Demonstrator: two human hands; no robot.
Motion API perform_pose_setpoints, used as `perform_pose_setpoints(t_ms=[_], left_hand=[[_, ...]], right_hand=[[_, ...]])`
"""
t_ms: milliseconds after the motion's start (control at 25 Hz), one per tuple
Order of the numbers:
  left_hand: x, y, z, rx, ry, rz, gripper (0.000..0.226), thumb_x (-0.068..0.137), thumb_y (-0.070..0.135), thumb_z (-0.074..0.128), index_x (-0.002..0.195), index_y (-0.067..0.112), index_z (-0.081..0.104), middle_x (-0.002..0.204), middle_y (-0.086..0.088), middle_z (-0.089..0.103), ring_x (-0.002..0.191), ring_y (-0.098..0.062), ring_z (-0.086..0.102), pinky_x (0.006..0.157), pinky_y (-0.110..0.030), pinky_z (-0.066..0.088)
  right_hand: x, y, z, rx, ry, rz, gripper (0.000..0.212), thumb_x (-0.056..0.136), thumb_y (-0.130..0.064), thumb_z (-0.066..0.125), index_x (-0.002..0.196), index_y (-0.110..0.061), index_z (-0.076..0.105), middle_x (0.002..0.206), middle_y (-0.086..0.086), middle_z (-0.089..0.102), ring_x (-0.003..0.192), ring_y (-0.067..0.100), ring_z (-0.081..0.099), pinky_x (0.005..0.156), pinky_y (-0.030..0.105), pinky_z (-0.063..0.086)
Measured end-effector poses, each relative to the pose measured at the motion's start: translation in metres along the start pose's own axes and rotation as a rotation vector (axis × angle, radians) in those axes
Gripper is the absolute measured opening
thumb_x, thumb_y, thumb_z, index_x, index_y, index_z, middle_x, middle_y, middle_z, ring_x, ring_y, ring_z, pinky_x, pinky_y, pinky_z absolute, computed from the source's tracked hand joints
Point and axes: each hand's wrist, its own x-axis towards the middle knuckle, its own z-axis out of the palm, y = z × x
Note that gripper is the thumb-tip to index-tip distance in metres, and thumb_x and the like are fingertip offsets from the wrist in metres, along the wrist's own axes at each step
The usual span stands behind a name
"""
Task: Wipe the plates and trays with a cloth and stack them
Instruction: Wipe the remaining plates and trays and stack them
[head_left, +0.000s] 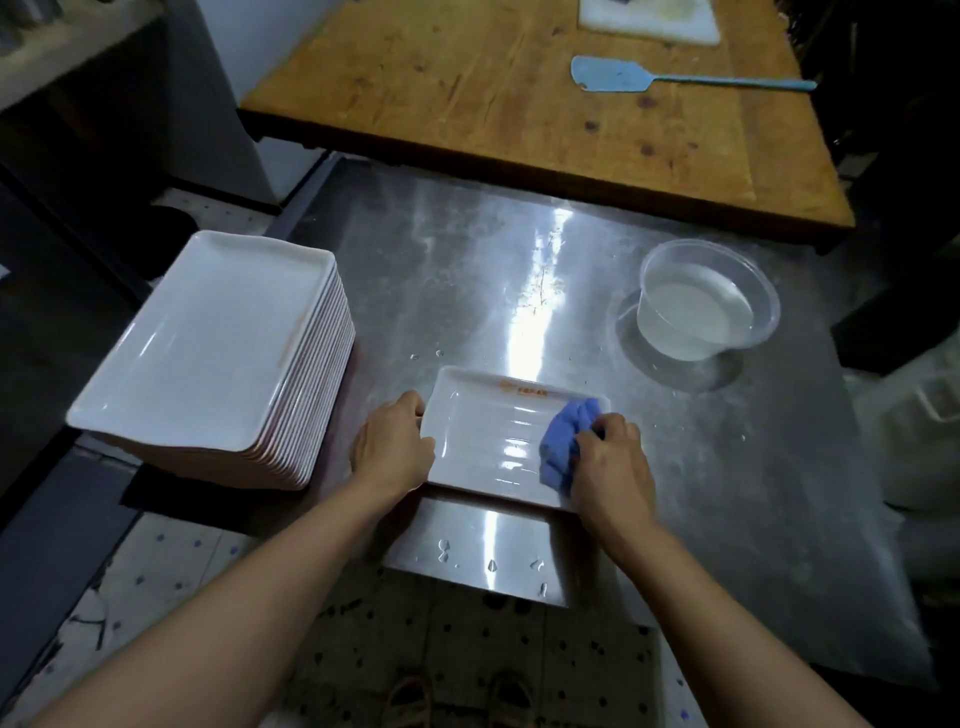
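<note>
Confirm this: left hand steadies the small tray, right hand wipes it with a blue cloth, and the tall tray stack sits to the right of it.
Wrong on one point. In the head view the stack sits to the left of the small tray, not the right. The left hand does steady it, and the right hand wipes with the blue cloth.

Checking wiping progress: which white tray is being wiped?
The small tray lying alone between both hands, under the blue cloth; the larger trays sit stacked, untouched.

Small orange print (523, 387) on the white plate's (483, 447) far rim, too blurred to read. Plate's right near corner hidden under the right hand (613, 467) and bunched blue cloth (563, 441). White cutting board (649, 21) cut off by the top edge. Lower trays of the stack (208, 353) visible only as edges.
</note>
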Motion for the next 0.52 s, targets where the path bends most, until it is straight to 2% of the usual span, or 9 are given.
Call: perform_pose_setpoints(t_ms=[120, 240, 320, 400, 520], left_hand=[[0.003, -0.002, 0.001, -0.026, -0.009, 0.021, 0.014, 0.074, 0.006, 0.058, 0.086, 0.012, 0.052, 0.083, -0.004, 0.060, 0.081, -0.028, 0.056, 0.069, -0.037, 0.047], [0.004, -0.002, 0.002, -0.030, -0.015, 0.039, 0.016, 0.074, 0.004, 0.058, 0.079, 0.013, 0.045, 0.076, -0.001, 0.051, 0.077, -0.027, 0.052, 0.065, -0.035, 0.041], [0.003, -0.003, 0.003, -0.026, -0.004, 0.044, 0.022, 0.074, 0.004, 0.059, 0.075, 0.015, 0.040, 0.073, 0.002, 0.047, 0.074, -0.024, 0.048, 0.061, -0.032, 0.036], [0.003, -0.004, 0.005, -0.036, 0.007, 0.046, 0.023, 0.074, 0.004, 0.059, 0.075, 0.015, 0.039, 0.072, 0.003, 0.047, 0.073, -0.023, 0.048, 0.061, -0.032, 0.035], [0.002, -0.005, 0.007, -0.051, 0.013, 0.060, 0.024, 0.074, 0.003, 0.059, 0.076, 0.015, 0.039, 0.074, 0.000, 0.049, 0.072, -0.025, 0.049, 0.061, -0.033, 0.036]], right_hand=[[0.020, -0.001, 0.003, -0.057, 0.066, -0.048, 0.023, 0.099, -0.023, 0.031, 0.106, -0.013, 0.050, 0.104, 0.004, 0.047, 0.084, 0.022, 0.051, 0.074, 0.035, 0.037], [0.035, -0.005, 0.003, -0.078, 0.100, -0.030, 0.022, 0.099, -0.023, 0.030, 0.092, -0.012, 0.049, 0.096, 0.005, 0.049, 0.074, 0.018, 0.050, 0.065, 0.030, 0.032], [0.041, -0.011, 0.009, -0.022, 0.048, 0.002, 0.020, 0.098, -0.016, 0.031, 0.097, -0.009, 0.049, 0.100, 0.007, 0.048, 0.086, 0.023, 0.051, 0.065, 0.027, 0.027], [0.043, -0.023, 0.017, 0.039, 0.023, -0.022, 0.024, 0.096, -0.006, 0.032, 0.110, -0.003, 0.050, 0.111, 0.014, 0.046, 0.101, 0.030, 0.047, 0.074, 0.031, 0.032], [0.045, -0.049, 0.026, 0.036, 0.013, -0.120, 0.028, 0.095, -0.004, 0.032, 0.115, -0.001, 0.051, 0.115, 0.017, 0.046, 0.102, 0.032, 0.045, 0.078, 0.034, 0.035]])
